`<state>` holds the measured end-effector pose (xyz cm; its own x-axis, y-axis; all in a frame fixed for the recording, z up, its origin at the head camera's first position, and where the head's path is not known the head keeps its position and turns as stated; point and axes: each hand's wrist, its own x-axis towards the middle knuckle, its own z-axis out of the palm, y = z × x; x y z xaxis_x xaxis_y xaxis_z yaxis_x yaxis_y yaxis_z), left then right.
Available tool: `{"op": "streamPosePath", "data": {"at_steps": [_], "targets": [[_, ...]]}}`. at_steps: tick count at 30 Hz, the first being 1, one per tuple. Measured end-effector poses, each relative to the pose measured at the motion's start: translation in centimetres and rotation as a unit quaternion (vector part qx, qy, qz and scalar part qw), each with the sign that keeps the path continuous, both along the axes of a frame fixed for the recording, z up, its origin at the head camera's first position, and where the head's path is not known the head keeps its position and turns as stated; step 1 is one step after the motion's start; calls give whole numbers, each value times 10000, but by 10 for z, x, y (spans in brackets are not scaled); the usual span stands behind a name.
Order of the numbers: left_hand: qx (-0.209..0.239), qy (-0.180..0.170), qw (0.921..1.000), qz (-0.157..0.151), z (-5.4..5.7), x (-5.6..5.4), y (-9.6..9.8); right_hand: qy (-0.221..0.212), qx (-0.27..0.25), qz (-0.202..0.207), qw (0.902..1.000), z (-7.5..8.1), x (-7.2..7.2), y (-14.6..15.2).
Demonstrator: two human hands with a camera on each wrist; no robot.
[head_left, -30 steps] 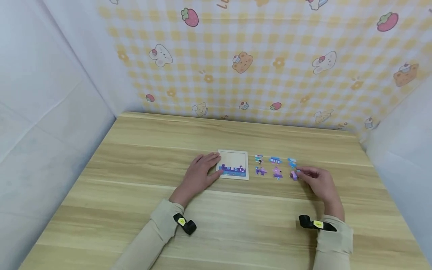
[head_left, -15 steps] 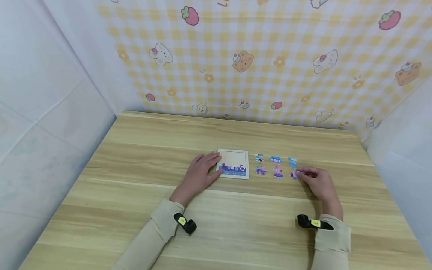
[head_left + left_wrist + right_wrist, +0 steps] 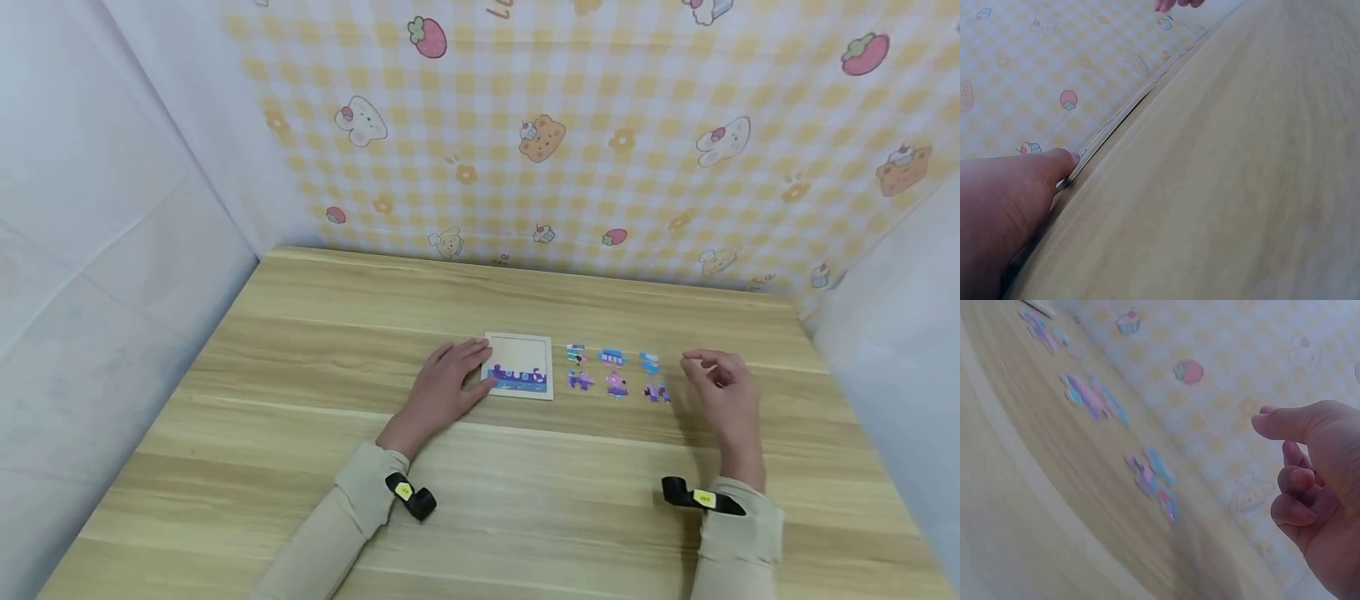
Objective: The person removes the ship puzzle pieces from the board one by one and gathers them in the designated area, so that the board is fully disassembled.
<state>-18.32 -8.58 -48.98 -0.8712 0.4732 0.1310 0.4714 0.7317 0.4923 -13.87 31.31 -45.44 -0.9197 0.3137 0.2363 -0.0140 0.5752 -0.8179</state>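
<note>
A square puzzle tray with a pale rim lies on the table, its lower part filled with purple and blue picture pieces. My left hand rests at the tray's left side, fingers extended over the rim and thumb on its lower left part. In the left wrist view the thumb touches the tray's edge. My right hand hovers right of the loose pieces, touching none. Its fingers are loosely bent, and nothing shows between thumb and index finger in the right wrist view. Nearest to it lies a purple puzzle piece.
Loose pieces lie in two rows right of the tray, among them a blue piece with windows, a pink piece and a light blue piece. A checked cloth hangs behind the wooden table.
My right hand has let go of the purple piece at the lower right and moved up and to the right, away from it. The left hand stays put on the tray.
</note>
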Motion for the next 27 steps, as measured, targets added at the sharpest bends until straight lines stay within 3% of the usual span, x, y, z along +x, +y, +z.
{"op": "streamPosePath", "data": {"at_steps": [3,6,13,15,20,23,27], "targets": [[-18,6,10000,26,-1,-1,-1,246,58,223,9994,0,-8,-20],[-69,32,10000,12,-4,-2,-1,294,148,776,9964,-2,-19,-47],[-80,75,9999,-26,-9,-2,3,-52,158,2080,9780,-4,-42,-123],[-61,123,9999,-27,-10,-2,3,-424,269,2599,9643,-4,-46,-142],[-126,181,9997,-69,-11,-3,3,-1489,371,3700,9163,-5,-50,-175],[-120,200,9997,-50,-9,-4,1,-1725,383,3842,9062,-6,-50,-185],[-120,252,9996,11,-7,-6,-3,-1803,378,3723,9096,-6,-53,-191]]}}
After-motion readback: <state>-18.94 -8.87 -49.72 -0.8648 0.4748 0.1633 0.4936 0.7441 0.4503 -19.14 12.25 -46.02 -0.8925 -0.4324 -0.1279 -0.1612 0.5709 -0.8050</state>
